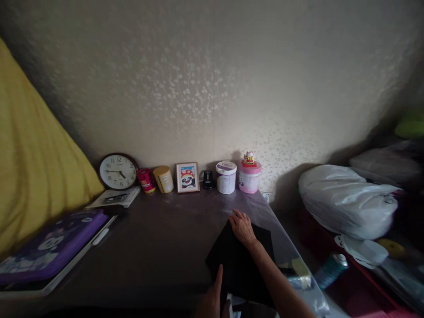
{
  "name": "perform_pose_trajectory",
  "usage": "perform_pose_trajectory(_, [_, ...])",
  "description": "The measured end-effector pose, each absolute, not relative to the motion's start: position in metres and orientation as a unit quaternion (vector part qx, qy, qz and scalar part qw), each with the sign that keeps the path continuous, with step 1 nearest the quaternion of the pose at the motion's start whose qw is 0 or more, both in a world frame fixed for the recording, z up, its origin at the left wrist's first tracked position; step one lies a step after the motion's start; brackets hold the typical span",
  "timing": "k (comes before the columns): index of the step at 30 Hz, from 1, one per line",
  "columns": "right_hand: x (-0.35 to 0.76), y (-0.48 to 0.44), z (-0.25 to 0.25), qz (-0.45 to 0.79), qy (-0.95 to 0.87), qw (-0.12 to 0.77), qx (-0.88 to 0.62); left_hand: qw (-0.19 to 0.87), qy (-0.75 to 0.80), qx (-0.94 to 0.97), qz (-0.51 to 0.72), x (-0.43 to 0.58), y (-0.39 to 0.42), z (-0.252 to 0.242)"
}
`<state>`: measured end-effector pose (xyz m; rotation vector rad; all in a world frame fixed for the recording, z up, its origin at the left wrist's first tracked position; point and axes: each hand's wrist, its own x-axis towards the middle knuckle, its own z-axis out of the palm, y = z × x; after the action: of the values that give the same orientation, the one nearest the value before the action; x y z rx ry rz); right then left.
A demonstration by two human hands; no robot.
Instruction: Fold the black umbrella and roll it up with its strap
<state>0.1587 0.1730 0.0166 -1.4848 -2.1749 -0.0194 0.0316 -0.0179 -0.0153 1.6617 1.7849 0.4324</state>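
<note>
A black piece that looks like cloth (235,269) lies at the right front of the table, its outline angular and its surface too dark to show detail. At its far edge, my right hand (243,226) is closed over the border with bent fingertips; the thumb is mostly hidden. My left hand (213,291) is low by the near left side of the black cloth, its index finger stretched out over it. The rest of that hand is in shadow. Close to my left hand, a small white thing shows at the bottom edge, too cut off to name.
Along the wall stand a clock (118,171), a picture frame (187,177), a white tub (226,177) and a pink-lidded tub (249,177) bearing a figurine. A purple case (53,243) lies left. Beyond the table's right edge are a spray can (332,270) and a white bag (347,198).
</note>
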Motion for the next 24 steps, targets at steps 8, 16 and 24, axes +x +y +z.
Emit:
perform_pose_trajectory(8, [0.201, 0.17, 0.02, 0.064, -0.732, 0.404, -0.545, 0.315, 0.645, 0.663, 0.211, 0.016, -0.013, -0.01])
perform_pose_trajectory(16, [0.257, 0.12, 0.01, 0.234, -0.549, 0.511, -0.618, 0.307, 0.642, 0.669, 0.214, 0.02, -0.019, -0.013])
perform_pose_trajectory(24, [0.244, 0.071, 0.011, 0.296, -0.527, 0.487, -0.631, 0.284, 0.618, 0.688, 0.253, 0.02, -0.02, -0.028])
